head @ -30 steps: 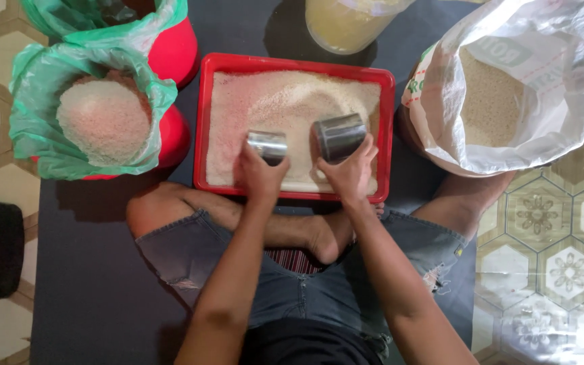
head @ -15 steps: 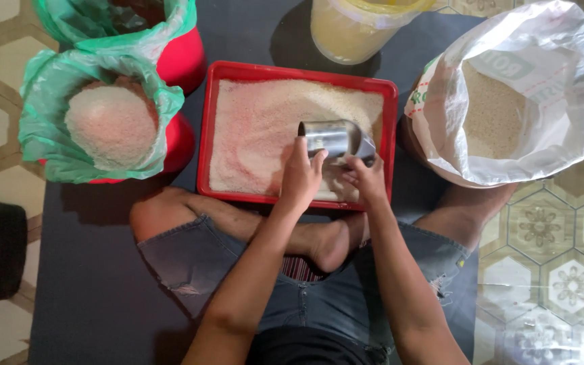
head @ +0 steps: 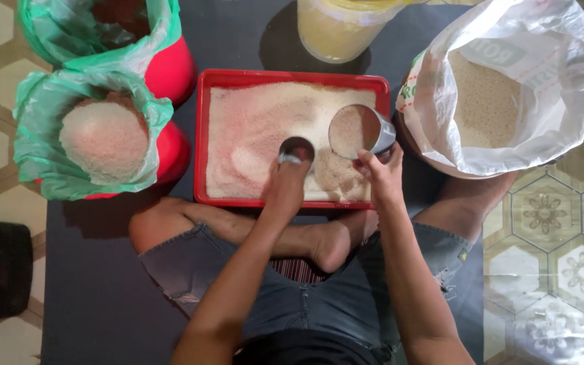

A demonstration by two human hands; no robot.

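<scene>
Centre frame, the left hand [head: 285, 189] grips a small cup [head: 297, 149] dug into the grain in the red tray [head: 201, 135]. The right hand [head: 381, 177] holds a bigger cup [head: 358, 132], grain inside, tipped over the tray's right rim; tilted further it may spill grain onto the mat [head: 103, 297] beside the white sack [head: 542, 88]

The tray [head: 201, 135] is red, its grain pale pinkish-white. Both cups [head: 361, 130] are silvery steel. Green liners [head: 35, 135] wrap red buckets [head: 174, 71] (one heaped with whitish grain). The sack [head: 562, 74] is white, the mat [head: 96, 284] dark grey, and the floor tiles [head: 549, 216] beige with floral hexagons.
</scene>
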